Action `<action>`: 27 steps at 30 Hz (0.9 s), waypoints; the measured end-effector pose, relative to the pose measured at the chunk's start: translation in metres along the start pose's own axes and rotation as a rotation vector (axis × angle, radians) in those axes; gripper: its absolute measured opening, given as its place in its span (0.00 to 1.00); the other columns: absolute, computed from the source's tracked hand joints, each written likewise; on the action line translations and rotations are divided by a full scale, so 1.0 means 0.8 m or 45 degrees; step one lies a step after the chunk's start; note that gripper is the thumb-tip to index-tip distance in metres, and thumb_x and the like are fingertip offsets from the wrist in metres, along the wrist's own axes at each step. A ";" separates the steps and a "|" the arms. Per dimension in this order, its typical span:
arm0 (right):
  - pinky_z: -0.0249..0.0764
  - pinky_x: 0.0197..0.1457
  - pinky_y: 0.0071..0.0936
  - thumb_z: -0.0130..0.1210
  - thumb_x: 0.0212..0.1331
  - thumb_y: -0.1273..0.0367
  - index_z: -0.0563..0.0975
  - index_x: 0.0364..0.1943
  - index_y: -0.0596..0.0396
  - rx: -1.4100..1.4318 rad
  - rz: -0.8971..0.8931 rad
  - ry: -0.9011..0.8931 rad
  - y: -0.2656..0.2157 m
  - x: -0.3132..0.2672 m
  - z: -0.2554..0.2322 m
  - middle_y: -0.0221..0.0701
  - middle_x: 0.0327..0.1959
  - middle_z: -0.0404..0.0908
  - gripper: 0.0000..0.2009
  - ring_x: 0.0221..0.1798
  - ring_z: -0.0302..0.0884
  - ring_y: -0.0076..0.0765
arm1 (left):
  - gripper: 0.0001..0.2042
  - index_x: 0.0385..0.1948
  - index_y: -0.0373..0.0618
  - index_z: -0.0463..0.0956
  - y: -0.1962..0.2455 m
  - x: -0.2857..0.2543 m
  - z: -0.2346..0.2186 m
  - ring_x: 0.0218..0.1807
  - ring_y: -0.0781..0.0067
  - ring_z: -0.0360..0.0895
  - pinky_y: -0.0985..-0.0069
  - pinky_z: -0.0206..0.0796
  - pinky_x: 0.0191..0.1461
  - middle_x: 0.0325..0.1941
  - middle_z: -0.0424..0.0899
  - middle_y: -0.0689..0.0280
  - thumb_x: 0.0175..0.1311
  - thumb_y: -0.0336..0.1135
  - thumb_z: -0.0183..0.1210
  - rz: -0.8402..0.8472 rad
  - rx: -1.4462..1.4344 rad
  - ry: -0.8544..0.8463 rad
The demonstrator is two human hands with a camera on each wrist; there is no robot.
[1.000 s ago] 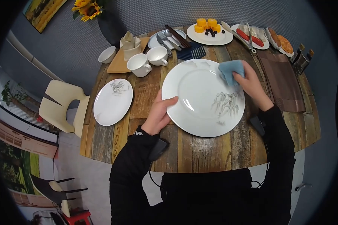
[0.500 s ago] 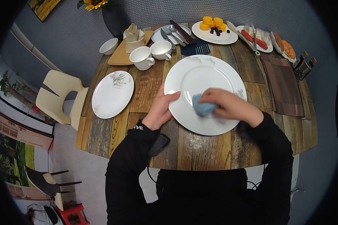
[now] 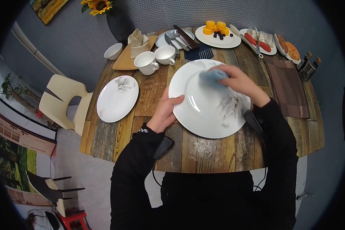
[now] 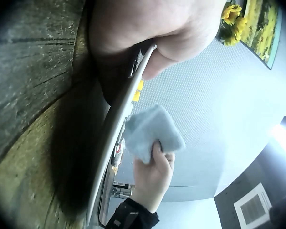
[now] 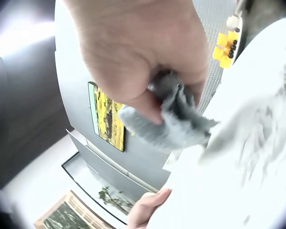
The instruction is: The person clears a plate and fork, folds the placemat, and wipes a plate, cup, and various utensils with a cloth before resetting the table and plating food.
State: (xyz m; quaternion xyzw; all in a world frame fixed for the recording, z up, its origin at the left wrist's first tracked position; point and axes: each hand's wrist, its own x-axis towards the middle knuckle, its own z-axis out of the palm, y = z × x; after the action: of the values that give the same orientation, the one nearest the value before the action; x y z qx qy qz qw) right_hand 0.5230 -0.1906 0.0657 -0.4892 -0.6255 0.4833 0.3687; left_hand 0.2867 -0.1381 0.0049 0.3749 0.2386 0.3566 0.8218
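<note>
A large white plate [image 3: 203,115] with grey landscape drawings is held at its left rim by my left hand [image 3: 165,111], thumb on top and fingers beneath. In the left wrist view the plate [image 4: 115,129] shows edge-on, tilted above the table. My right hand [image 3: 241,82] pinches a blue cloth [image 3: 214,78] over the plate's upper part, slightly blurred. The right wrist view has the cloth [image 5: 167,126] bunched under the fingers of my right hand [image 5: 143,52], close to the plate's surface.
An oval plate [image 3: 117,100] lies at the left. Two white cups [image 3: 146,63], a wooden tray [image 3: 122,60] and a fruit plate [image 3: 218,40] stand towards the back. At the right are a brown placemat [image 3: 289,86] and two bottles [image 3: 308,69].
The cloth in my right hand went from the plate's upper right down to its middle, then back up to its upper part. My left hand keeps its hold on the rim.
</note>
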 end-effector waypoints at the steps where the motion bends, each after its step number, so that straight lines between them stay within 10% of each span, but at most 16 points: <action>1: 0.64 0.50 0.27 0.47 0.43 0.81 0.73 0.42 0.57 -0.486 -0.149 0.191 0.004 0.012 -0.003 0.34 0.41 0.74 0.18 0.45 0.70 0.35 | 0.27 0.58 0.43 0.51 0.000 -0.001 0.001 0.56 0.61 0.64 0.67 0.60 0.58 0.56 0.62 0.56 0.53 0.17 0.46 0.003 0.003 -0.001; 5: 0.63 0.51 0.30 0.44 0.44 0.81 0.72 0.41 0.59 -1.043 -0.299 0.248 0.023 0.033 0.014 0.40 0.40 0.71 0.16 0.45 0.68 0.44 | 0.27 0.58 0.44 0.51 0.002 0.000 0.000 0.56 0.61 0.64 0.66 0.59 0.58 0.56 0.63 0.56 0.53 0.18 0.46 0.004 -0.017 0.017; 15: 0.62 0.51 0.28 0.41 0.37 0.82 0.74 0.39 0.56 -0.508 -0.538 -0.296 0.012 0.008 0.060 0.36 0.38 0.72 0.20 0.45 0.68 0.40 | 0.25 0.57 0.44 0.52 -0.002 0.002 -0.005 0.54 0.62 0.66 0.67 0.62 0.55 0.54 0.64 0.56 0.56 0.19 0.45 -0.002 -0.046 0.047; 27: 0.66 0.47 0.19 0.47 0.33 0.81 0.77 0.38 0.61 0.001 0.161 -1.110 0.017 -0.055 0.024 0.32 0.38 0.78 0.20 0.41 0.73 0.25 | 0.25 0.58 0.44 0.51 0.000 0.000 0.000 0.56 0.60 0.64 0.65 0.61 0.57 0.56 0.62 0.54 0.56 0.19 0.44 -0.003 0.017 0.044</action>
State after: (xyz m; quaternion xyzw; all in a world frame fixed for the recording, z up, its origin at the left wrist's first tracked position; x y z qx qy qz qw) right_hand 0.5194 -0.2375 0.0481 -0.2768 -0.6912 0.6663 0.0402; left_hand 0.2867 -0.1384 0.0052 0.3739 0.2557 0.3605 0.8154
